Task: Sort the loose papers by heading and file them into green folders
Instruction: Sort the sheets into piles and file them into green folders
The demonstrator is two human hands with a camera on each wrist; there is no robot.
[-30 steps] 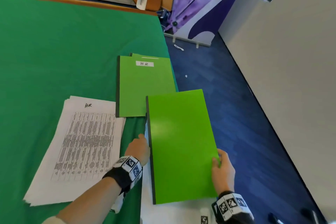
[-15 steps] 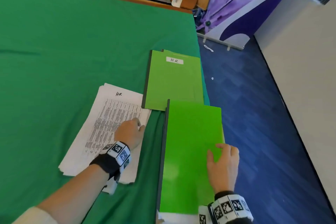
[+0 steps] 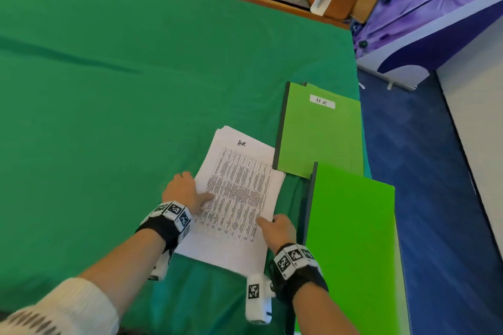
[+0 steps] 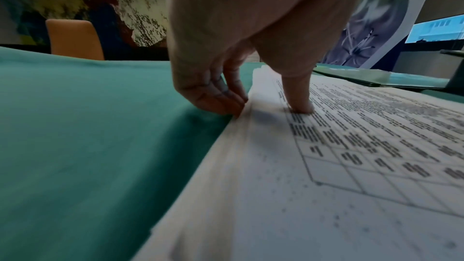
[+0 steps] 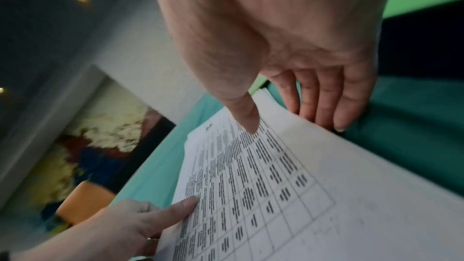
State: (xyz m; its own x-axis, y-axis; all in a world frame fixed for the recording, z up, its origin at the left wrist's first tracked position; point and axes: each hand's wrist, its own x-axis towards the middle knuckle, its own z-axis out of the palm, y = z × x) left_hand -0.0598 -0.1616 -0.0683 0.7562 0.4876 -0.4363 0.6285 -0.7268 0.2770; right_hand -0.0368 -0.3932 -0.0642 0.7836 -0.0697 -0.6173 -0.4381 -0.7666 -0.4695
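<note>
Now the paper stack [image 3: 239, 198] is pinched at its side edges by the left hand [image 3: 181, 193] and right hand [image 3: 280, 228], beside two folders [image 3: 318, 133].

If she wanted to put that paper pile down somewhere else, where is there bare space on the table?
Bare green tablecloth spreads left of and beyond the white HR paper stack. The right edge is crowded: the HR-labelled green folder and the plain bright green folder fill it, leaving a narrow strip beside the stack.
</note>
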